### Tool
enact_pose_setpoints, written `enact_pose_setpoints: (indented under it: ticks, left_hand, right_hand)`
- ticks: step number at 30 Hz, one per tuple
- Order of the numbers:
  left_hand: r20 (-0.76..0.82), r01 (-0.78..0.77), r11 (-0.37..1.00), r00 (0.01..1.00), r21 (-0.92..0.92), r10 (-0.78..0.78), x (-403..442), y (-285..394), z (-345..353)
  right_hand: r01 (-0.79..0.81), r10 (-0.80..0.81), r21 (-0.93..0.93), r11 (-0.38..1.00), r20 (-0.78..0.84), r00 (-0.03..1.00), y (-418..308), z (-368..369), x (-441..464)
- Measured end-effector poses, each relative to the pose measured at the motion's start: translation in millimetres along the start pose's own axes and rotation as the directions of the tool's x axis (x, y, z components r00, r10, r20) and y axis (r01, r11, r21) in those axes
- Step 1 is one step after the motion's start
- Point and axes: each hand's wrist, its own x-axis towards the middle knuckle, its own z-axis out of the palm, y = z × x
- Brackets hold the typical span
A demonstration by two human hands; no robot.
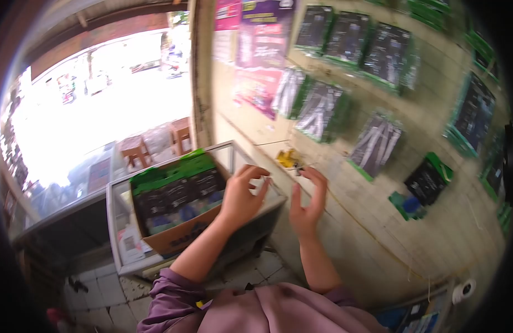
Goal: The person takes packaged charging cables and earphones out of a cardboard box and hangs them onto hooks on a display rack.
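Nearest are the purple sleeves [176, 297], pushed up the forearms. The left hand [244, 194] has its fingers bent and the thumb close by; I cannot tell whether it pinches anything small. The right hand [310, 206] is curved, with a wide gap between thumb and fingers and nothing seen in it. Just beyond its fingertips is a small yellow item [288, 159], blurred, by the wall. Beside the left hand, a cardboard box [178, 240] full of black-and-green packets [176, 191] sits on a glass case [116, 238]. Behind, more packets [321, 111] hang on the wall [345, 222] near posters [264, 50]. Farther off, wooden stools [134, 149] stand by the bright doorway.
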Motion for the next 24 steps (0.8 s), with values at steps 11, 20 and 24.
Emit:
enact_pose_setpoints:
  ticks: [11, 20, 24]
  left_hand:
    - [-0.307, 0.45, 0.48, 0.886, 0.753, -0.349, -94, -130, -190]
    - [-0.444, 0.601, 0.525, 0.799, 0.602, -0.405, -112, -146, -191]
    - [-0.398, 0.477, 0.441, 0.878, 0.76, -0.264, -115, -151, -189]
  right_hand:
    - [-0.276, 0.126, -0.042, 0.96, 0.947, 0.297, -5, 232, -61]
    - [-0.062, 0.242, -0.234, 0.97, 0.948, 0.207, -17, 261, -98]
    - [-0.164, 0.211, -0.172, 0.971, 0.943, 0.257, -22, 260, -100]
